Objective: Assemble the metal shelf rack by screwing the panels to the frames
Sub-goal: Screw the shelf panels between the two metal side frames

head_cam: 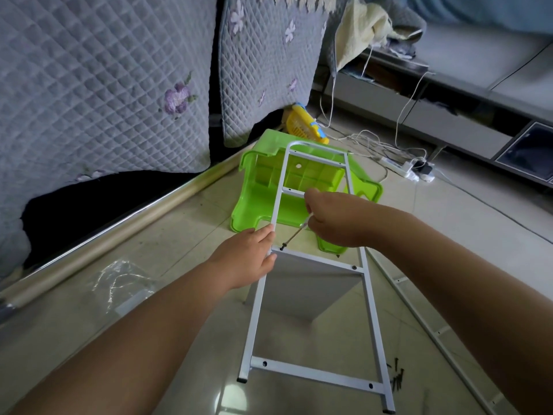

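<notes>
A white metal ladder-shaped frame (372, 310) stands over the floor in the middle of the view, with a white shelf panel (302, 286) hanging under its middle crossbar. My left hand (248, 259) grips the frame's left rail at that crossbar. My right hand (332, 218) holds a small screwdriver (294, 235) slanted down to the left, its tip on a dark screw (282, 246) at the crossbar's left end. A second screw (354, 267) sits at the right end. Several loose dark screws (396, 375) lie on the tiles at the lower right.
An overturned green plastic stool (263, 187) lies behind the frame. A second white frame (431, 330) lies on the floor to the right. An empty clear plastic bag (119, 280) is at the left. A power strip (410, 172) with cables sits far right; quilted sofa cushions (104, 85) rise at left.
</notes>
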`<state>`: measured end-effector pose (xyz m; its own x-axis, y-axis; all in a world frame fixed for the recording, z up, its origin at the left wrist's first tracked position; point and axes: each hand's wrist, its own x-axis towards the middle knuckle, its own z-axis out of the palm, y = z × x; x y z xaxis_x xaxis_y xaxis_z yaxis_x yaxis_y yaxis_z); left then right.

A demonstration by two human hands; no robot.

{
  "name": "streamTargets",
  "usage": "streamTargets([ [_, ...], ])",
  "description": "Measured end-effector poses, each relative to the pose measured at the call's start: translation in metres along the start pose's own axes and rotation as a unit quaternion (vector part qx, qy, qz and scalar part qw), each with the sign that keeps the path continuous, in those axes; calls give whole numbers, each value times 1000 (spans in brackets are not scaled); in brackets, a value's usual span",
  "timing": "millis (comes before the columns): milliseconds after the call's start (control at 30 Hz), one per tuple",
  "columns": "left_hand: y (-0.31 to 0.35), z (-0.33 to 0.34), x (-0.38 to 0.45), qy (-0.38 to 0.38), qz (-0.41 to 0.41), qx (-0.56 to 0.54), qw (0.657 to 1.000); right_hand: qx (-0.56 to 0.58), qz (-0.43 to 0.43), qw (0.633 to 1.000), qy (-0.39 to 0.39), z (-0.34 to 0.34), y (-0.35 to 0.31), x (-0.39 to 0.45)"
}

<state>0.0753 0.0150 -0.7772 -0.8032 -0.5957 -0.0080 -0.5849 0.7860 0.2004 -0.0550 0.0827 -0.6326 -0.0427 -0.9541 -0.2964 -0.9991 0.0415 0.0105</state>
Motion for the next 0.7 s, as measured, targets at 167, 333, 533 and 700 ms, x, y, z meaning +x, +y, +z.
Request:
streamTargets([
  [167, -2, 1, 0, 0, 6, 4, 1000, -64, -14, 998, 19, -5, 1, 5],
  [333, -5, 4, 2, 3, 15, 11, 1000, -148, -30, 988, 19, -5, -4, 8],
  [533, -5, 4, 3, 3, 14, 15, 1000, -128, -5, 992, 15, -2, -9, 6],
  [700, -6, 4, 4, 7, 16, 8, 1000, -80, -37, 996, 5, -1, -4, 2],
])
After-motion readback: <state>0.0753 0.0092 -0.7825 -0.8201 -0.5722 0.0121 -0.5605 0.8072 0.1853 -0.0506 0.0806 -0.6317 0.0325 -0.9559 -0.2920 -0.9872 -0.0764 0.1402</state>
